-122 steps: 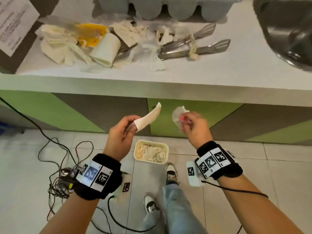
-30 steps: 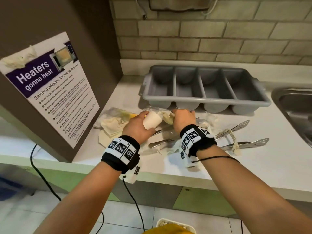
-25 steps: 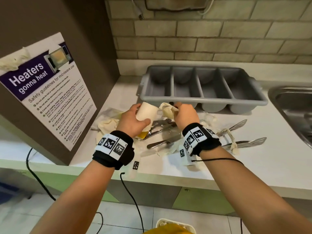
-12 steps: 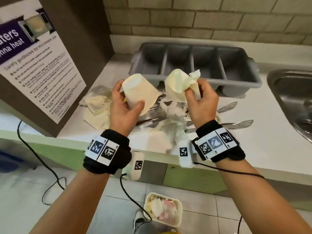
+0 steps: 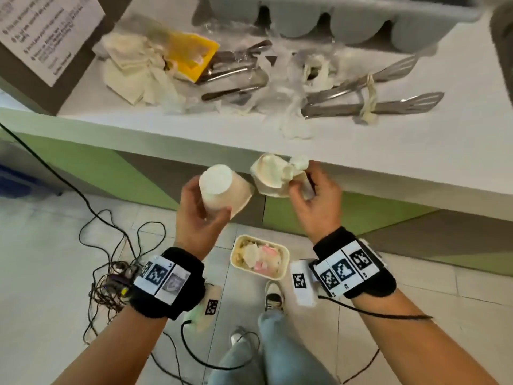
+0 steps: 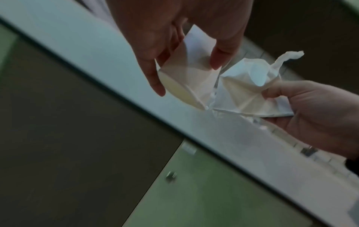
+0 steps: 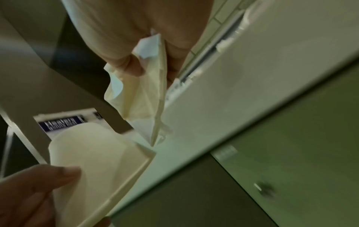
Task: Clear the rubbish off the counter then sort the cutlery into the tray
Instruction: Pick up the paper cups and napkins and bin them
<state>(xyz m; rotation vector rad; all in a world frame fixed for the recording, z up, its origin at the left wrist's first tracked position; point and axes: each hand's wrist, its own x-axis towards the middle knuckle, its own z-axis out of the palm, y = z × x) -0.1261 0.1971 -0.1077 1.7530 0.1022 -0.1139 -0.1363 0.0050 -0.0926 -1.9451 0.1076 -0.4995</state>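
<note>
My left hand (image 5: 204, 207) grips a squashed white paper cup (image 5: 223, 191), bottom up, in front of the counter edge. My right hand (image 5: 313, 198) pinches a crumpled paper cup with tissue (image 5: 274, 176) beside it. The left wrist view shows the flattened cup (image 6: 191, 76) and the crumpled paper (image 6: 250, 90) nearly touching. Both hang above a cream bin (image 5: 259, 257) on the floor, which holds paper scraps. On the counter (image 5: 388, 151) lie napkins (image 5: 133, 68), a yellow wrapper (image 5: 191, 55), plastic film, cutlery (image 5: 233, 70) and two tongs (image 5: 372, 105). The grey cutlery tray (image 5: 347, 20) stands behind them.
A brown cabinet side with a posted notice (image 5: 41, 29) closes off the counter's left end. Black cables (image 5: 111, 245) lie tangled on the tiled floor at left. My feet (image 5: 273, 298) stand just behind the bin. Green and brown cupboard doors (image 5: 361, 215) run under the counter.
Both hands picked the cup and the crumpled paper off the counter pile, then drew back and down past the counter edge to above the floor bin. The head tilted downward.
</note>
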